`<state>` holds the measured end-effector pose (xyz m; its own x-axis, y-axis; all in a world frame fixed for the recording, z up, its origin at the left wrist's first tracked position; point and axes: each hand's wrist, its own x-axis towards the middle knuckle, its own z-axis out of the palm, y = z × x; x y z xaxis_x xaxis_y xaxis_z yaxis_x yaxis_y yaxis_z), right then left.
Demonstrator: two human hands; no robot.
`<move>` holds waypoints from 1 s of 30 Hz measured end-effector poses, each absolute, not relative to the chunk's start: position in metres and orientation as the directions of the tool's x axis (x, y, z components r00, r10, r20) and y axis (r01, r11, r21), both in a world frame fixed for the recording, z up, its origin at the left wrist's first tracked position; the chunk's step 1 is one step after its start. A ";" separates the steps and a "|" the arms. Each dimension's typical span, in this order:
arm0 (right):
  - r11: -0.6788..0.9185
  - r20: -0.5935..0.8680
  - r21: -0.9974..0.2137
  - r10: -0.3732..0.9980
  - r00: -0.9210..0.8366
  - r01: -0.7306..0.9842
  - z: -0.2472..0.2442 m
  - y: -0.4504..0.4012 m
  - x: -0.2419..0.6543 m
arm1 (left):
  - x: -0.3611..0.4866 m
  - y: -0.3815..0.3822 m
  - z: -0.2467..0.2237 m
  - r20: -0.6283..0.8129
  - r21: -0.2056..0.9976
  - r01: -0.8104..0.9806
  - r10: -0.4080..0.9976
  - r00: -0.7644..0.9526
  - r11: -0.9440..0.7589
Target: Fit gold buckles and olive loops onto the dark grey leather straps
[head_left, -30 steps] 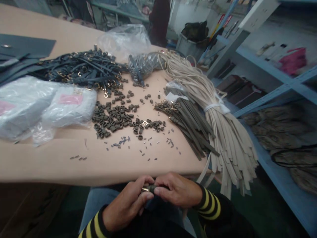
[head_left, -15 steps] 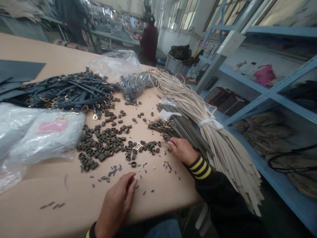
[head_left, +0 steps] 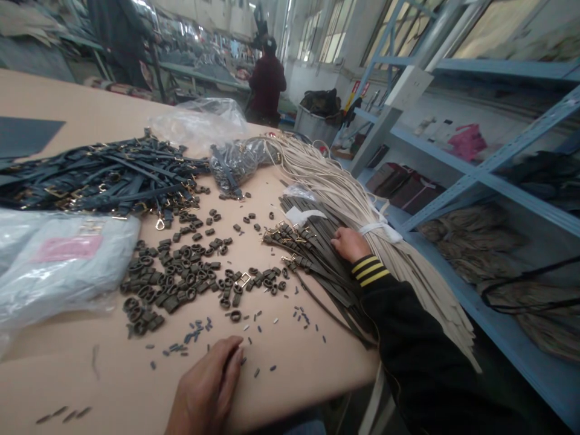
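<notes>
My right hand [head_left: 350, 244] reaches over a bundle of dark olive straps [head_left: 324, 254], its fingers closed at the straps' upper side; they seem to pinch one, though the fingertips are partly hidden. Gold buckles [head_left: 290, 232] sit at the straps' near-left ends. One olive strap [head_left: 324, 300] curves apart along the bundle's left side. Low on the table rests my left hand [head_left: 206, 383], loosely bent with a gap between thumb and forefinger and nothing visible in it. Small dark metal pieces [head_left: 194, 332] are scattered ahead of it. Olive strap loops [head_left: 181, 272] lie heaped beyond, with a gold buckle [head_left: 243, 279] among them.
Long beige straps [head_left: 408, 284], tied with a white band, run along the table's right edge. Dark blue buckled straps [head_left: 113, 172] and a clear-wrapped pack [head_left: 77, 260] lie left. Blue shelving [head_left: 489, 169] stands right. A person [head_left: 267, 81] is at the back.
My right hand has moved up and right from the buckled strap ends onto the bundle. One strap now lies curved beside it. My left hand stays low at the table; the view has shifted slightly.
</notes>
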<state>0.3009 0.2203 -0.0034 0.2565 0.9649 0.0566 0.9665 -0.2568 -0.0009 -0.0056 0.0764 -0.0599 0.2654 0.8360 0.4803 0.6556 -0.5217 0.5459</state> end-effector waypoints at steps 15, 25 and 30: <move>-0.139 -0.470 -0.721 0.818 -0.332 0.679 0.033 0.023 0.215 | 0.012 0.051 -0.016 -0.295 0.937 -0.156 0.946 0.136 0.314; -0.425 -0.458 -0.888 0.780 -0.427 0.176 -0.023 0.000 0.167 | 0.005 0.015 -0.032 -0.423 0.900 -0.025 0.887 0.185 0.434; -0.496 -0.448 -0.868 0.767 -0.460 0.020 -0.030 -0.004 0.153 | 0.002 0.006 -0.039 -0.396 0.914 -0.007 0.897 0.196 0.405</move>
<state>0.1528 -0.0040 -0.0303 -0.4598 0.7665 -0.4483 0.0205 -0.4956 -0.8683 0.0016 0.0059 -0.0386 0.1959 0.8969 -0.3965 -0.0066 0.4055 0.9141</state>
